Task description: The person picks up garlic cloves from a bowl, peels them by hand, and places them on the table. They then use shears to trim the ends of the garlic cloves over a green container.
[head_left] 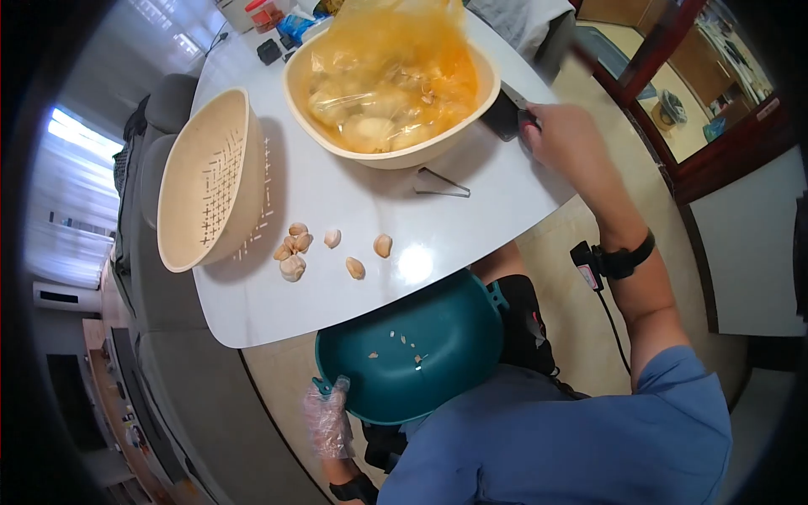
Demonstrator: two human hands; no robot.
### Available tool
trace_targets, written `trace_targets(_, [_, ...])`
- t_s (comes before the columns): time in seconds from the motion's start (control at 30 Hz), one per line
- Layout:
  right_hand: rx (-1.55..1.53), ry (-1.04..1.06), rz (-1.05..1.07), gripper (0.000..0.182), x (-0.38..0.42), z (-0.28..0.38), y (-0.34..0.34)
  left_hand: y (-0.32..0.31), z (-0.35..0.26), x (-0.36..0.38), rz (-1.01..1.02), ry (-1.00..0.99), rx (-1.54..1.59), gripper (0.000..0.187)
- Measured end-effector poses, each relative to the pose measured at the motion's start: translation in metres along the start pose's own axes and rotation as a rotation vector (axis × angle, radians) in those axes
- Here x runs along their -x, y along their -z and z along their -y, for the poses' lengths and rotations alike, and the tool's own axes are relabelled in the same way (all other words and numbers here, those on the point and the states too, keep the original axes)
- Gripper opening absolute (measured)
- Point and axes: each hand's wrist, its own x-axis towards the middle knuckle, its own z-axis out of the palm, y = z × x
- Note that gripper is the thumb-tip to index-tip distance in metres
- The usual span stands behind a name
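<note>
My left hand (328,421), in a clear plastic glove, is closed on the handle at the left end of a teal basin (412,396). The basin rests over my lap with a few small scraps in it. My bare right hand (560,139) is closed round the dark and red handle of what looks like a small knife (515,98), at the table's right edge. A dark flat object (502,119) lies beside it. Several garlic cloves (355,268) and a garlic bulb (293,268) lie on the white table (337,210).
A cream bowl (400,158) holds a yellowish plastic bag (379,76) of pale pieces. Left of it, a cream slotted basket (206,185) stands tilted. A bent metal strip (442,183) lies near the bowl. A grey sofa (181,362) runs along the left.
</note>
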Motion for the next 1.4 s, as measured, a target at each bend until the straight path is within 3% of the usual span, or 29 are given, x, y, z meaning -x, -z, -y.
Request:
trace_targets(0.07, [0.030, -0.024, 0.134, 0.023, -0.004, 0.003, 0.001, 0.000, 0.001, -0.002, 0.002, 0.006, 0.016, 0.023])
trace_targets(0.4, [-0.169, -0.054, -0.008, 0.024, 0.016, 0.009, 0.000, -0.011, 0.012, -0.015, 0.050, -0.072, 0.044, 0.024])
trace_targets(0.47, [-0.198, -0.038, -0.030, 0.026, 0.025, 0.010, 0.004, -0.009, 0.003, -0.009, 0.150, 0.099, 0.114, 0.023])
trace_targets(0.5, [-0.216, -0.019, -0.033, 0.028, 0.030, 0.008, 0.005, -0.008, 0.009, -0.011, 0.115, 0.019, 0.001, 0.024])
trace_targets(0.6, [-0.342, 0.033, -0.271, 0.028, 0.051, 0.008, -0.003, -0.009, 0.042, -0.026, 0.157, -0.031, -0.011, 0.025])
trace_targets(0.7, [-0.333, 0.090, -0.432, 0.020, 0.086, 0.028, 0.011, -0.008, 0.001, -0.006, 0.150, -0.003, 0.032, 0.027])
trace_targets(0.8, [-0.403, 0.115, -0.346, 0.015, 0.140, 0.046, 0.009, -0.016, 0.036, -0.025, 0.109, -0.171, -0.067, 0.030])
trace_targets(0.87, [-0.516, 0.141, -0.197, 0.019, 0.175, 0.051, -0.009, -0.016, 0.033, -0.022, 0.119, -0.154, 0.006, 0.030])
trace_targets(0.9, [-0.566, 0.047, -0.074, 0.026, 0.190, 0.066, -0.008, -0.016, 0.029, -0.020, 0.120, -0.139, 0.068, 0.030])
trace_targets(0.97, [-0.537, -0.064, 0.172, 0.063, 0.213, 0.072, -0.020, -0.012, 0.017, -0.015, 0.139, -0.124, 0.021, 0.030])
trace_targets(1.03, [-0.631, -0.125, 0.250, 0.070, 0.230, 0.072, -0.039, -0.009, 0.024, -0.018, 0.137, -0.113, -0.018, 0.030])
trace_targets(1.07, [-0.724, -0.179, 0.338, 0.078, 0.236, 0.072, -0.051, -0.012, 0.041, -0.031, 0.107, -0.200, -0.037, 0.029])
trace_targets(1.1, [-0.689, -0.105, 0.263, 0.083, 0.239, 0.076, -0.055, -0.010, 0.039, -0.028, 0.078, -0.286, -0.059, 0.028])
trace_targets(1.3, [-0.771, -0.195, 0.355, 0.080, 0.240, 0.080, -0.048, 0.000, 0.011, -0.001, 0.171, -0.201, 0.179, 0.025])
trace_targets(1.4, [-0.820, -0.211, 0.416, 0.079, 0.244, 0.083, -0.042, -0.002, 0.028, -0.004, 0.172, -0.186, 0.231, 0.021])
